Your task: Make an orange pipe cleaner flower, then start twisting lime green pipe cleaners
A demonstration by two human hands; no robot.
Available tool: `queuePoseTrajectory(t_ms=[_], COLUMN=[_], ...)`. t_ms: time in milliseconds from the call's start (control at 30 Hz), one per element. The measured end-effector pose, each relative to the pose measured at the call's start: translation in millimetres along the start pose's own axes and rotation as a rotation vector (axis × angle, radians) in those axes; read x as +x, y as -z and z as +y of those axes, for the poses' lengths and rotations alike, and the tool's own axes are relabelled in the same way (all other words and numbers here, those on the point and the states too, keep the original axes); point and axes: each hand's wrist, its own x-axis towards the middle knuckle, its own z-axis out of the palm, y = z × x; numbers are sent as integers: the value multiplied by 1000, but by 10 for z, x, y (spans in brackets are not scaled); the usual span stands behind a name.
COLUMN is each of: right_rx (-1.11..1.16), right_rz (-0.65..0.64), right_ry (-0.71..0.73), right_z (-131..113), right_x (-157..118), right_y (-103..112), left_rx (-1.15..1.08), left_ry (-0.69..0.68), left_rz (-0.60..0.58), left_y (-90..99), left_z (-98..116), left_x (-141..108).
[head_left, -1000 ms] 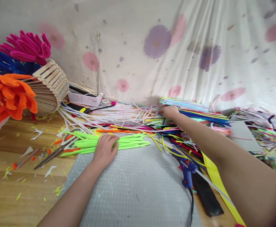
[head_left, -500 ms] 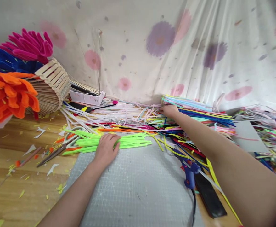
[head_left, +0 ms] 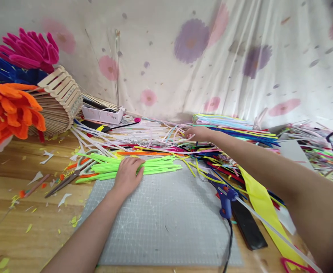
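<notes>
My left hand [head_left: 128, 175] lies over a loose bundle of bright green pipe cleaners [head_left: 162, 165]. Its fingers curve across the stems, with the thumb on the near side. The bundle rests along the far edge of a grey cutting mat [head_left: 166, 223]. Stretched out to the back, my right hand [head_left: 197, 133] is at the heap of pipe cleaners, beside white and pale pink stems [head_left: 155, 138]. Its fingers are curled together, and whatever is between them is too small to make out. Scissors [head_left: 69, 178] with pale handles lie left of the green bundle.
A blue glue gun [head_left: 225, 197] lies at the mat's right, its cord running forward. Beside it are a black flat case [head_left: 250, 223] and a yellow strip [head_left: 265, 212]. Pipe-cleaner flowers [head_left: 12, 110] lean from a wooden-stick basket [head_left: 60, 98] at left. Scraps litter the wooden table [head_left: 41, 220].
My right hand has shifted slightly left and down, away from the upper stack of pastel pipe cleaners. My left hand stays on the green bundle. The yellow strip shows more.
</notes>
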Motion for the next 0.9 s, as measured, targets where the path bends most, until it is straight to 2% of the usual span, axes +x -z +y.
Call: queuePoseTrajectory(t_ms=[100,267,500,633,733,800,900], right_rx=[-110,-224,-73,124,209,203,144], right_rz=[-3,53,81,166,215,215,174], right_ry=[66,131,36,-44,-141,-181,-130], right_z=[-91,-85,-77,39,58,-26,-270], right_x=[-61,-55,-70,-114,-217,-318,-469], right_y=[-84,-254,-258,-125,83,258,502], left_rx=[0,4,4,5,12,23,40], left_ry=[-2,-3,-2,-14,-53,-77,-117], left_rz=[7,11,8,-11,-50,-70,-91], left_y=[-8,-18,-19,-13,3,14,23], left_z=[-7,-16,-19,-22,-7,16,59], left_x=[-5,-10,-5,-5,-8,-10,-20])
